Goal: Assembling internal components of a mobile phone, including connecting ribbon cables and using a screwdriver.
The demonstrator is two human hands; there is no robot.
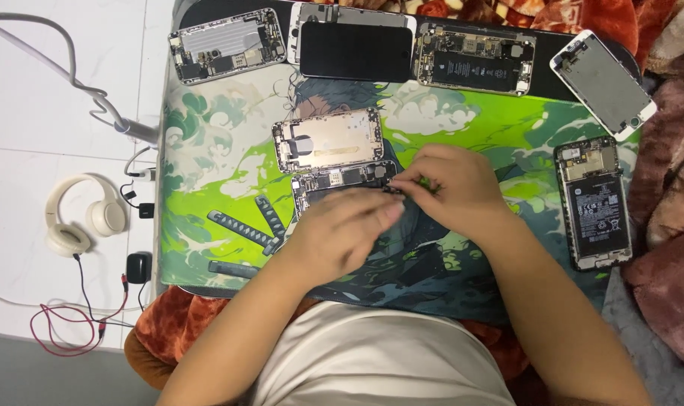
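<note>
The right hand (454,188) pinches at the edge of an opened phone (342,184) on the green mat (206,165); the left hand (338,233), fingers together, lies over the phone's lower half.

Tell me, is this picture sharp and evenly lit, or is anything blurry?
Head view: light is soft and even, with faint shadows; the left hand is smeared by motion blur, the right hand a little; the opened phones, like the one with a black battery, look sharp.

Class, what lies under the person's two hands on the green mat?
An opened phone with exposed circuit parts lies under the left hand and right hand. Its lower half is covered, so nothing there can be seen.
</note>
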